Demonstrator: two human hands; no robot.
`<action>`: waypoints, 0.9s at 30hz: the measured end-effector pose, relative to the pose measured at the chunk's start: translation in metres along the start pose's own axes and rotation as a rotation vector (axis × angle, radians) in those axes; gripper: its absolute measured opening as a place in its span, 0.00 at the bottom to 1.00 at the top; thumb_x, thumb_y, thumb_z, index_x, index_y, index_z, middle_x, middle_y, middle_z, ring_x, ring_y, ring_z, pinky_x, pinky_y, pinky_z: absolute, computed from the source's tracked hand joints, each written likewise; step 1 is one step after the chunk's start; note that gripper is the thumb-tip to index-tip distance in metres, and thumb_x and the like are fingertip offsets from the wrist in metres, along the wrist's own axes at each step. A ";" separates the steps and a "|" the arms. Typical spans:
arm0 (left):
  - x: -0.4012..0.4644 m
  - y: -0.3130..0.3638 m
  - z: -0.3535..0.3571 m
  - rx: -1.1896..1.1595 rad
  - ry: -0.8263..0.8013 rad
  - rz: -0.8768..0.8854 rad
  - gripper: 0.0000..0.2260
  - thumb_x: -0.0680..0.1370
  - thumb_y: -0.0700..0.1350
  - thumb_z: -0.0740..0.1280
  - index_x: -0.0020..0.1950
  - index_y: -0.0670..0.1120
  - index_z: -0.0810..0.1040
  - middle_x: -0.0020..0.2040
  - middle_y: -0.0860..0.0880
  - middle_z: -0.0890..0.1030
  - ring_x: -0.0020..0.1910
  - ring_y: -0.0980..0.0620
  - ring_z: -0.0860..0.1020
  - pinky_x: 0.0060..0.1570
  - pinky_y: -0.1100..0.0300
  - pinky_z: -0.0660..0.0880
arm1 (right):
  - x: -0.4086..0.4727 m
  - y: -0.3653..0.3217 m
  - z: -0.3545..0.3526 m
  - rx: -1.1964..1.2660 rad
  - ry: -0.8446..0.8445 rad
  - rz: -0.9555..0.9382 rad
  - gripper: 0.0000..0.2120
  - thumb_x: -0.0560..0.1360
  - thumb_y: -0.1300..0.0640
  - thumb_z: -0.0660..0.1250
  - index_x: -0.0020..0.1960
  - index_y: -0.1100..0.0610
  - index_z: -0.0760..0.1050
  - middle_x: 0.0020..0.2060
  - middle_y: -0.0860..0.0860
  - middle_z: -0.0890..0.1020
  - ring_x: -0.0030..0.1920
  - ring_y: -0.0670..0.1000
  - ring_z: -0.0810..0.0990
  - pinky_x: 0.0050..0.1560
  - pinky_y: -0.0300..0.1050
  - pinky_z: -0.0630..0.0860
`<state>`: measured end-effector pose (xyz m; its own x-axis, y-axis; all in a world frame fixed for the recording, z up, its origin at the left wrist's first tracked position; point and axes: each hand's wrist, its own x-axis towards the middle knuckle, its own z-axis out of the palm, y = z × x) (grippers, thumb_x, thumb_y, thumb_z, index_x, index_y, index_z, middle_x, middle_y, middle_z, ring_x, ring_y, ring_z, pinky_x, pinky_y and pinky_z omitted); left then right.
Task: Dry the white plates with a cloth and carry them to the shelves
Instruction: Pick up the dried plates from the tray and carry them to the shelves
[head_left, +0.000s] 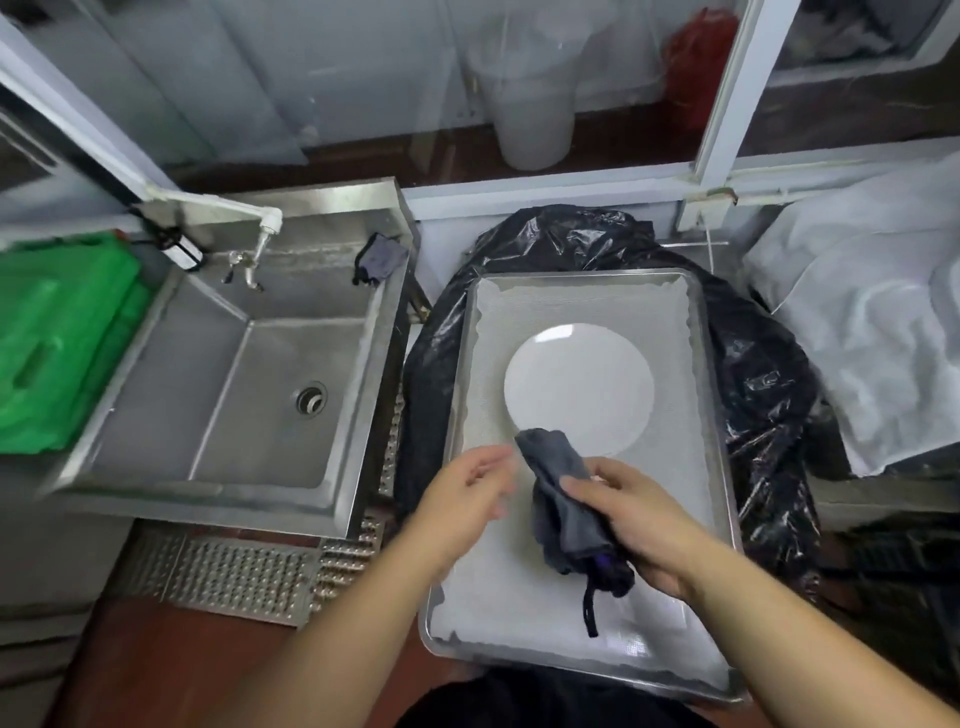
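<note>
A round white plate (579, 387) lies flat in a metal tray (719, 467) lined with white mesh. My right hand (641, 519) grips a bunched grey cloth (558, 499) just in front of the plate, and the cloth's upper end overlaps the plate's near rim. A dark cord hangs from the cloth's lower end. My left hand (467, 493) hovers beside the cloth on its left, fingers relaxed and blurred, holding nothing.
The tray rests on a bin lined with a black plastic bag (769, 395). A steel sink (234, 374) with a tap and a dark rag (379, 257) on its rim stands to the left. Green bags (57, 338) lie far left, white cloth (872, 312) far right.
</note>
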<state>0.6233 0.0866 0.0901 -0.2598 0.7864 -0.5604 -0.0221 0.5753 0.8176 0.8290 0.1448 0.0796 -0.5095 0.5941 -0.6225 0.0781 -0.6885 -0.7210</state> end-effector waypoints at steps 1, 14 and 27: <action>-0.004 -0.002 -0.001 -0.042 -0.021 -0.022 0.11 0.84 0.47 0.68 0.67 0.53 0.79 0.62 0.50 0.82 0.54 0.57 0.85 0.48 0.63 0.82 | 0.001 0.001 0.008 -0.103 0.021 -0.016 0.17 0.78 0.53 0.76 0.62 0.60 0.78 0.50 0.59 0.88 0.48 0.62 0.88 0.49 0.58 0.83; -0.010 -0.034 -0.102 0.004 -0.231 -0.131 0.14 0.78 0.42 0.73 0.63 0.50 0.83 0.58 0.48 0.87 0.60 0.49 0.85 0.65 0.48 0.80 | 0.043 -0.012 0.075 -0.349 -0.204 0.229 0.20 0.65 0.44 0.80 0.51 0.55 0.84 0.45 0.56 0.88 0.45 0.54 0.86 0.49 0.49 0.81; 0.025 -0.083 -0.245 -0.204 0.057 -0.288 0.09 0.84 0.42 0.69 0.64 0.47 0.80 0.55 0.47 0.88 0.50 0.51 0.87 0.45 0.59 0.83 | 0.136 0.046 0.202 -0.454 0.105 0.157 0.04 0.79 0.51 0.75 0.49 0.50 0.82 0.48 0.53 0.87 0.49 0.54 0.85 0.48 0.49 0.81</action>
<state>0.3821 0.0035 0.0406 -0.2682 0.5816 -0.7680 -0.2926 0.7103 0.6401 0.5904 0.1095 0.0233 -0.3742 0.5522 -0.7450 0.5245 -0.5366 -0.6611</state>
